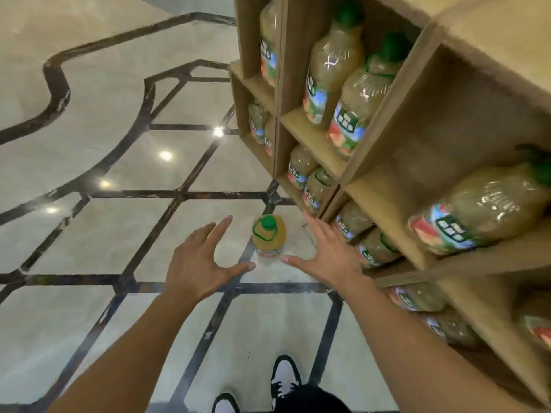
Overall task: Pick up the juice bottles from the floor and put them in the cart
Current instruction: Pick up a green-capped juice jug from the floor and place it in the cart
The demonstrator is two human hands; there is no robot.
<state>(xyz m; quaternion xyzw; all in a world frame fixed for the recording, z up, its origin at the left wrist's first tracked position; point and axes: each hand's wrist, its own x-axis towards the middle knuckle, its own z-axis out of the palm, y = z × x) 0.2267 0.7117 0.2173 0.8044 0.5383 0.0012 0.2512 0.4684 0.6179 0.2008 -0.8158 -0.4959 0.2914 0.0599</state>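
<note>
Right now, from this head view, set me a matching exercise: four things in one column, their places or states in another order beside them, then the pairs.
Things:
1. juice bottle
2. left hand
3. shelf unit
4. shoes

Places or states:
A. at the bottom edge, on the floor below the arms
B. upright on the floor, green cap up, between the two hands
C. open, fingers spread, left of the bottle
D. on the right, compartments holding many bottles

Pairs: 1-B, 2-C, 3-D, 4-A
</note>
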